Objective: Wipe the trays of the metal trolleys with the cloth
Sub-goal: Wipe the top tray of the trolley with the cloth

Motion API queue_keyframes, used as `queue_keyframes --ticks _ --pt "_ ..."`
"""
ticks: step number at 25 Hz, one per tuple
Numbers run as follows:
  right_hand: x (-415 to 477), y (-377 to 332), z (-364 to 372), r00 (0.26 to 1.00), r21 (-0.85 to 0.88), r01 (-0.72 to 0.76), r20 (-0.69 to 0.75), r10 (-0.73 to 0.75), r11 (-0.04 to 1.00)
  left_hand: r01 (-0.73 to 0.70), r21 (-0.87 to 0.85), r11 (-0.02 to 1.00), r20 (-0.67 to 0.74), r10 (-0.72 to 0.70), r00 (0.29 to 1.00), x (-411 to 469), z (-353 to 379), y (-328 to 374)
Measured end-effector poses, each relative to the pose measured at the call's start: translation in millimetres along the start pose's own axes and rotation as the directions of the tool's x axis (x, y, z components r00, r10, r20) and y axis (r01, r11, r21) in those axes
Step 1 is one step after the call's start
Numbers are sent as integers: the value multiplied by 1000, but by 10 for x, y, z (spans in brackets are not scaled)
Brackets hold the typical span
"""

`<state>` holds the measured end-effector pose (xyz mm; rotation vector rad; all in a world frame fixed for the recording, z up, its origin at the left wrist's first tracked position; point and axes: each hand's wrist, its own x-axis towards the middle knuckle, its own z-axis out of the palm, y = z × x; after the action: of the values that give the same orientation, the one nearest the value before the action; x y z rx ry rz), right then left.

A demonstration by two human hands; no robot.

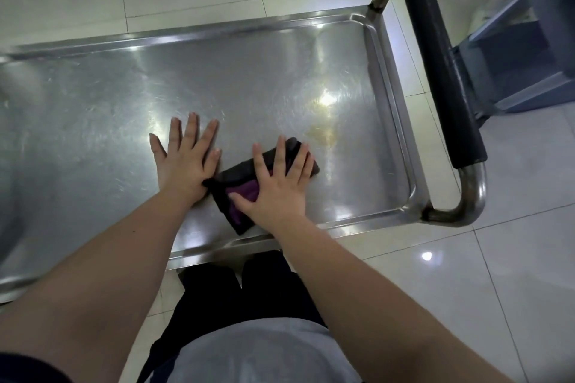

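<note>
Right hand [280, 177] flat, fingers straight, pressing folded black-and-purple cloth [245, 193] onto near right part of shiny stainless-steel trolley tray [93, 102], probably for wiping pressure near yellowish stain [322, 134]; left hand [183, 162] open, spread on bare metal just beside, likely steadying the trolley.

**Surface materials at a metal trolley tray [93, 96]**

The tray is sheet metal of stainless look. Its flat face is semi-gloss and crossed by fine swirling scratches that throw back the light as bright glare, while the raised rim is smoother and nearly mirror-like. A dull yellowish stain [320, 134] breaks the sheen toward the right end. The cloth [245, 191] is soft, matt fabric, dark outside with a purple face showing at the fold. The handle tube [473, 196] is polished round metal, partly covered by a black matt sleeve [445, 78] that looks like foam or rubber. The floor tiles [513, 258] are pale, smooth and highly glossy.
</note>
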<state>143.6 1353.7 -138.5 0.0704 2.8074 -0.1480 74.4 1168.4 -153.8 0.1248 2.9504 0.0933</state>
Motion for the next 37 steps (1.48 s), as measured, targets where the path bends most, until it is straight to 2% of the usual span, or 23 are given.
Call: queue_keyframes --ticks 2,4,6,7,9,12,15,17,19,21,22,23,25,27,28,30,32,35,36,37 --pt "110 297 -26 998 -11 46 -47 -47 999 -3 -17 1000 4 3 1000 9 -14 -7" --pt "230 921 -128 988 15 -121 -94 122 993 -3 -29 1000 4 3 1000 23 -14 7" --pt "323 1476 -265 925 99 -358 -100 367 929 4 -23 1000 -3 -4 1000 23 -8 41" --pt "362 1588 -320 890 125 -435 -93 447 892 8 -16 1000 -7 -8 1000 31 -1 63" --pt "408 1436 -317 857 121 -502 -66 512 856 13 -11 1000 2 -13 1000 36 5 83" --pt "458 1166 -334 900 114 -432 -6 435 895 10 -13 1000 -6 -10 1000 34 5 63" --pt "515 1530 -511 967 10 -232 -110 232 973 -8 -23 1000 -23 8 1000 25 -2 44" --pt "540 1718 -576 985 -83 -117 -137 105 990 -6 -22 1000 -26 5 1000 26 -12 53" --pt "622 1570 -517 976 -122 -197 -122 182 973 1 -36 999 -17 -1 1000 25 -21 69" --pt "741 1091 -425 957 -24 -262 -137 256 965 12 -42 999 -20 -13 1000 31 -21 65" --pt "766 809 -372 974 13 -189 -125 189 982 20 -56 998 -24 -22 999 33 -13 53" --pt "745 557 -309 991 9 -58 -124 59 998 29 -73 997 -31 -31 999 26 -3 40" --pt "694 304 -244 969 -72 220 -103 -226 973 52 -82 995 -51 -56 997 21 8 9" --pt "784 522 -322 927 -119 351 -94 -363 929 60 -67 996 -42 -63 997 34 11 -2" --pt "845 738 -358 914 -152 368 -120 -387 917 59 -54 997 -35 -61 998 39 14 1" --pt "955 1275 -448 943 -196 264 -155 -295 944 52 -37 998 -29 -53 998 42 18 22" --pt "1021 1704 -576 985 -159 61 -151 -85 985 41 -50 998 -38 -43 998 51 21 46" --pt "1101 1470 -587 959 -14 -214 -194 208 977 38 -58 998 -36 -40 999 92 19 60" --pt "1134 1195 -561 961 24 -205 -186 206 978 39 -54 998 -34 -40 999 106 23 61" --pt "1157 881 -520 980 35 -116 -160 120 993 42 -54 998 -33 -44 998 119 20 53"
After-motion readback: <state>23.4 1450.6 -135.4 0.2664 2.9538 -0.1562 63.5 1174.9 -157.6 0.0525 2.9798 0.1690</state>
